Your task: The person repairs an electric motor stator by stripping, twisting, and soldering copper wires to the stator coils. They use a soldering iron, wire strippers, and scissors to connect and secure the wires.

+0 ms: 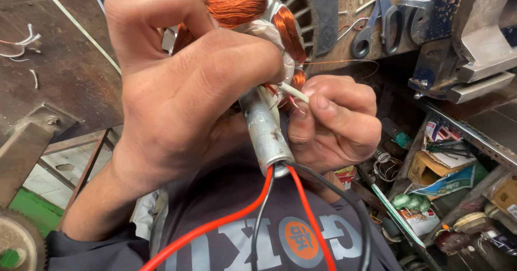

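Observation:
My left hand (177,88) is wrapped around a fan motor stator (253,12) with copper wire coils, held up close to the camera. A grey metal shaft (266,134) sticks out of the stator toward me, and red and black wires (280,195) come out of its end. My right hand (336,123) pinches a thin white sleeve (293,92) and fine leads next to the coils. A thin copper strand (344,62) runs off to the right.
Scissors (377,23) and a blue bench vise (463,34) lie on the wooden bench at the upper right. Below them a shelf (458,163) holds boxes, papers and small parts. A dark metal worktop (59,72) lies at the left, with a gear wheel (16,244) bottom left.

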